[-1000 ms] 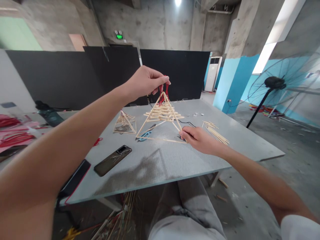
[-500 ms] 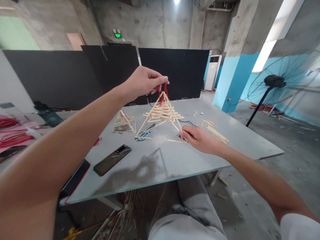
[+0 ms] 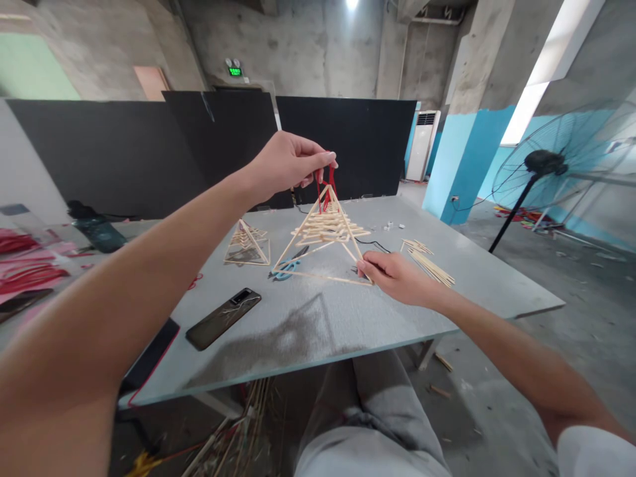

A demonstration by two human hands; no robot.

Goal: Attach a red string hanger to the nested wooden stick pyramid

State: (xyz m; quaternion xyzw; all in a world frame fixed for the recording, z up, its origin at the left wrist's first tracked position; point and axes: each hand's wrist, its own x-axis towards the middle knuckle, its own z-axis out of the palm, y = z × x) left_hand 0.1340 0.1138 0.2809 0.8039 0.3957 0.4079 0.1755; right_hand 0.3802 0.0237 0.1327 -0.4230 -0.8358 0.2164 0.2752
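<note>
My left hand [image 3: 298, 162] pinches a red cord [image 3: 332, 175] above the table. From the cord hangs a pyramid frame of thin wooden sticks [image 3: 325, 228], with shorter sticks stacked in tiers inside it. My right hand [image 3: 385, 275] is closed on the pyramid's lower right corner, thumb and fingers around the stick ends. A smaller stick pyramid [image 3: 247, 244] stands on the table to the left. Blue-handled scissors [image 3: 287, 267] lie behind the hanging frame, partly covered by its sticks.
On the grey table [image 3: 348, 324] lie a dark phone [image 3: 223, 318], loose wooden sticks [image 3: 430, 262] at the right and a thin black cable [image 3: 372, 244]. A dark bottle [image 3: 97, 226] and red cords [image 3: 30, 275] are at the left. A large fan [image 3: 546, 162] stands beyond the table.
The hanging pyramid has swung slightly to the right and turned a little under the cord. Both hands stay nearly in place and keep their grips.
</note>
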